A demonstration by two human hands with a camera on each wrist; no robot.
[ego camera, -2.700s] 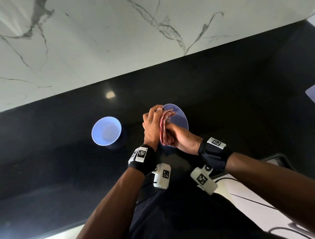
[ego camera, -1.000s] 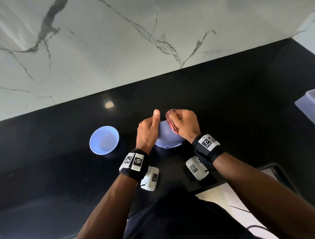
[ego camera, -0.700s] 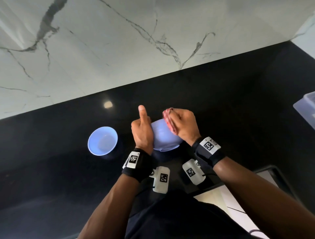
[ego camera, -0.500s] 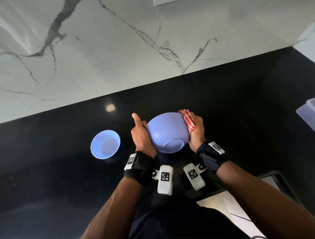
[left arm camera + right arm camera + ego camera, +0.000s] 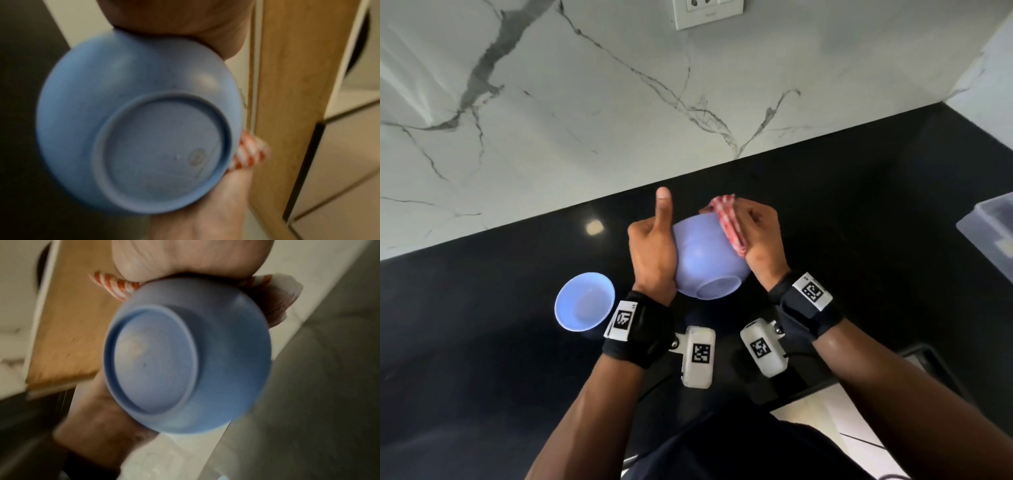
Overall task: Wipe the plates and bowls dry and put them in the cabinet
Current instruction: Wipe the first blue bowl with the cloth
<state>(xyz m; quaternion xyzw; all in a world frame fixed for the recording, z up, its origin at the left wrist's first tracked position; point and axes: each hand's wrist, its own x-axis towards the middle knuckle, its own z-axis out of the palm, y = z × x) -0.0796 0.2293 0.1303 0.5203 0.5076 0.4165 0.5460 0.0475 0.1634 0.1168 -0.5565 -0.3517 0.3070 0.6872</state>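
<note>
While the left hand (image 5: 654,253) cups the round blue plastic bowl (image 5: 705,260) above the black counter (image 5: 859,212), thumb raised, the right hand (image 5: 760,236) presses a clutched red-checked cloth (image 5: 729,226) against its side.

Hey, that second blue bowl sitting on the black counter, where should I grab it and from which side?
Take the bowl on the counter by its rim, coming down from above. It stands upright with its mouth open to the top, so a thumb inside and fingers outside can likely pinch the wall. The left hand is nearer, but it now holds the bowl being wiped.
</note>
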